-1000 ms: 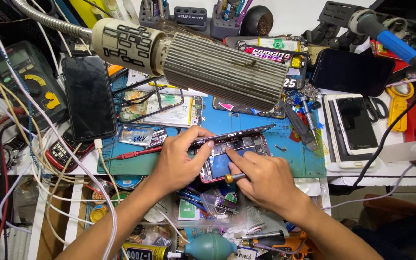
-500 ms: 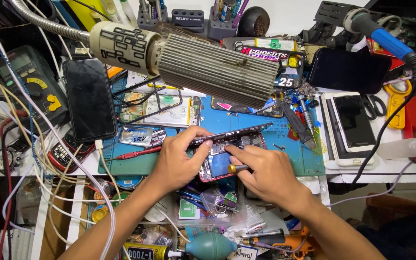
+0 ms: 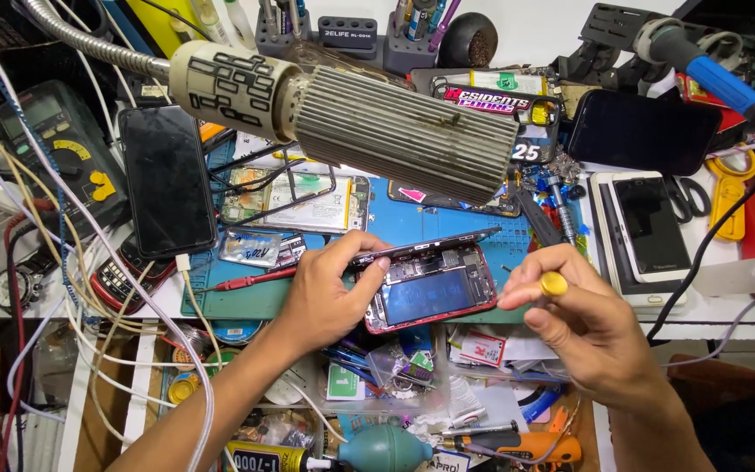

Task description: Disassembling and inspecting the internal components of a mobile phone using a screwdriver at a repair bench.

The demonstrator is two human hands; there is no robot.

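An opened red-framed phone lies on the blue work mat, its insides showing and its screen panel lifted along the far edge. My left hand grips the phone's left side, thumb and fingers holding the lifted screen. My right hand is off to the right of the phone, pinching a small yellow-capped screwdriver between thumb and fingers.
A ribbed grey lamp head on a flexible neck hangs over the mat. Several other phones, a multimeter, a red-handled tool, yellow scissors, cables and an open drawer of small parts crowd the bench.
My right hand has pulled away from the phone's inside to the right, carrying the screwdriver. My left hand still holds the phone and screen.
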